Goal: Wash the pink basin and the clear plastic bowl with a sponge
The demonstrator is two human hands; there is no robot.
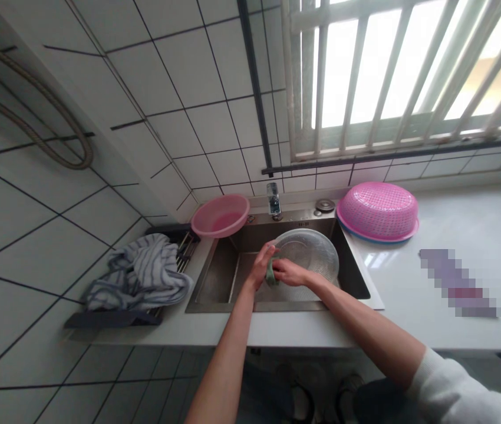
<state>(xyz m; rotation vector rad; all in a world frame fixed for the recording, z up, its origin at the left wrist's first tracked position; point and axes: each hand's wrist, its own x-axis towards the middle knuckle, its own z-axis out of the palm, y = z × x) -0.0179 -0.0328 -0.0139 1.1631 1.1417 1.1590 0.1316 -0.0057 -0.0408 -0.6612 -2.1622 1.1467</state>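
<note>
A round metal mesh colander (307, 250) sits tilted in the steel sink (215, 282), toward its right side. My left hand (260, 265) grips the colander's left rim, thumb and fingers closed around it. Pressed against the same edge is a green sponge or cloth (272, 273), pinched in the fingers of my right hand (289, 272). Both hands almost touch each other there. My right forearm crosses in front of the colander and hides part of its near side.
Behind the sink stands a faucet (273, 199), with a drain cap (325, 205) beside it. A pink basin (220, 215) rests at the back left corner. An upturned pink basket (378, 212) lies on the right counter. A striped cloth (139, 274) covers a rack on the left.
</note>
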